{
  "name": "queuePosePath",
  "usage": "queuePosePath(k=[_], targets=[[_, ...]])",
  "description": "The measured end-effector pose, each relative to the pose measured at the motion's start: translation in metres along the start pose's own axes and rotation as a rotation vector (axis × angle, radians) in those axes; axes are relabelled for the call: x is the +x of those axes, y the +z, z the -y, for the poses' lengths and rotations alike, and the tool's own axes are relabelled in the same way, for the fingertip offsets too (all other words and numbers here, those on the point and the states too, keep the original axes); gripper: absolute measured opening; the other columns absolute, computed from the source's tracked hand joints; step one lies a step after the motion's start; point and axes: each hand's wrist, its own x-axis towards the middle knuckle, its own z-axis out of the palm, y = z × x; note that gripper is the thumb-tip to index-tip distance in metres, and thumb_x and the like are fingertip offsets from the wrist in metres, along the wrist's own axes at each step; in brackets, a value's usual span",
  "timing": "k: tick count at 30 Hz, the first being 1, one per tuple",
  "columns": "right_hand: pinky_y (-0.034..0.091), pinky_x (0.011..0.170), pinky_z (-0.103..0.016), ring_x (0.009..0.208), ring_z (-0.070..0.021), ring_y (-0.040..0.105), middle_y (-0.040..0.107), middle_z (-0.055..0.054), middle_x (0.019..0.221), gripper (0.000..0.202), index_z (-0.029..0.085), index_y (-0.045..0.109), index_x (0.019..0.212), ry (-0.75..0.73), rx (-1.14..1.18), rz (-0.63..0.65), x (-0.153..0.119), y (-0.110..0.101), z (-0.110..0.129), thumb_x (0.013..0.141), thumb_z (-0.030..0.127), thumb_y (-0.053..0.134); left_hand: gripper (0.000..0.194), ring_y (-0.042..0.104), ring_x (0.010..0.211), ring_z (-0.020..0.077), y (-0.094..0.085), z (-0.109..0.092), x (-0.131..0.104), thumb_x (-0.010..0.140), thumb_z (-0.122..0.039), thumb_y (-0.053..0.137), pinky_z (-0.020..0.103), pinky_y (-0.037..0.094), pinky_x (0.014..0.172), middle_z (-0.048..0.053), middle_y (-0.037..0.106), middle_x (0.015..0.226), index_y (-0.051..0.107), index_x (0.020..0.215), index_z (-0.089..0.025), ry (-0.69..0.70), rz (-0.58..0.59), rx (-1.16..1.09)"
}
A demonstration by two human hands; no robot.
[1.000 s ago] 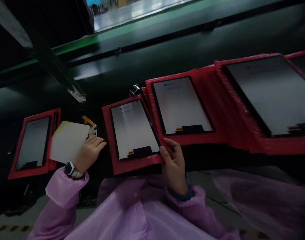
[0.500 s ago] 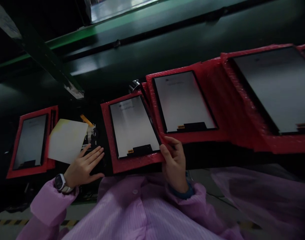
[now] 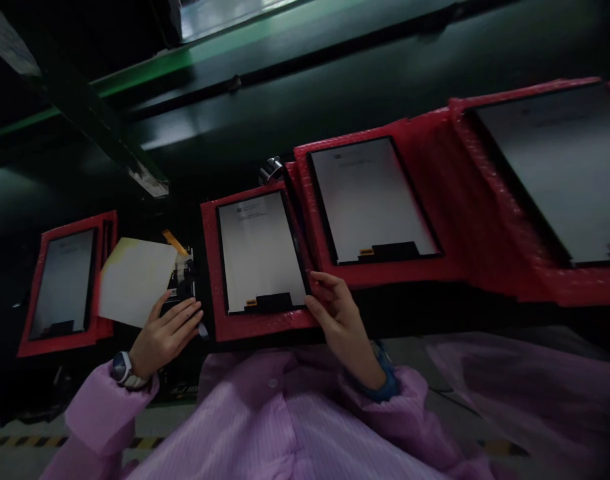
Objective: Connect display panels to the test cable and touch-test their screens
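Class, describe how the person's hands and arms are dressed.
Both arms wear loose pinkish-purple sleeves, gathered at the cuffs. The left hand has a dark-faced watch with a pale strap; the right hand has a blue band at the wrist. No gloves.

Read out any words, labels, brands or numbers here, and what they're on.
No text is legible.
Nearest display panel by the right hand: small print near top, too blurred.
Next display panel rightward: likewise too blurred.
Smartwatch: face unreadable.
Leftmost panel, far-right panel: print too faint.
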Motion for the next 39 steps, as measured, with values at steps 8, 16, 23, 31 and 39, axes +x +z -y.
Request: queuePosePath(k=[8,16,23,31,39], targets=[[0.056,0.082,-0.033,0.087,-0.0168,0.067,0.068,-0.008,0.105,0.052,0.021,0.040,0.137,0.033,-0.015,0.155,0.008,0.014,0.007,0.091,0.038,0.056,0.013,0.069,0.095,0.0176,-0.008,0.035,0.041,0.097,-0.020,0.053,0.047,0.041,0.112,0.001,0.074,0.093,0.064,0.093,-0.023,-0.333,-0.350,-0.203],[0.055,0.072,-0.032,0.076,-0.0189,0.068,0.069,-0.008,0.092,0.036,0.013,0.049,0.130,-0.248,-0.609,0.138,0.000,0.006,0.027,0.098,0.029,0.046,0.031,0.065,0.082,0.0192,0.001,0.062,0.104,0.099,-0.041,0.048,0.038,0.051,0.091,0.002,0.069,0.076,0.068,0.085,-0.022,-0.415,-0.183,-0.396],[0.052,0.068,-0.033,0.085,-0.0216,0.065,0.068,-0.009,0.098,0.026,0.012,0.057,0.119,-0.689,-1.012,0.328,0.017,-0.002,0.091,0.100,0.028,0.049,0.018,0.061,0.077,0.0175,0.005,0.065,0.086,0.096,-0.021,0.051,0.034,0.050,0.074,0.002,0.067,0.077,0.069,0.098,-0.022,-0.209,-0.372,-0.293],[0.047,0.087,-0.038,0.113,-0.0275,0.053,0.058,-0.016,0.124,0.055,0.009,0.054,0.127,-1.104,-0.976,0.971,0.043,0.096,0.078,0.090,0.048,0.065,0.019,0.060,0.077,0.0161,0.005,0.079,0.070,0.098,-0.020,0.048,0.035,0.049,0.073,0.000,0.065,0.078,0.067,0.098,-0.022,-0.429,-0.566,-0.131],[0.043,0.086,-0.039,0.104,-0.0253,0.053,0.060,-0.013,0.114,0.024,0.012,0.062,0.113,-1.141,-0.981,0.901,0.029,0.114,0.039,0.097,0.026,0.050,0.019,0.060,0.079,0.0177,0.010,0.079,0.075,0.098,-0.017,0.045,0.035,0.049,0.075,0.001,0.067,0.082,0.063,0.099,-0.021,-0.352,-0.476,-0.135]])
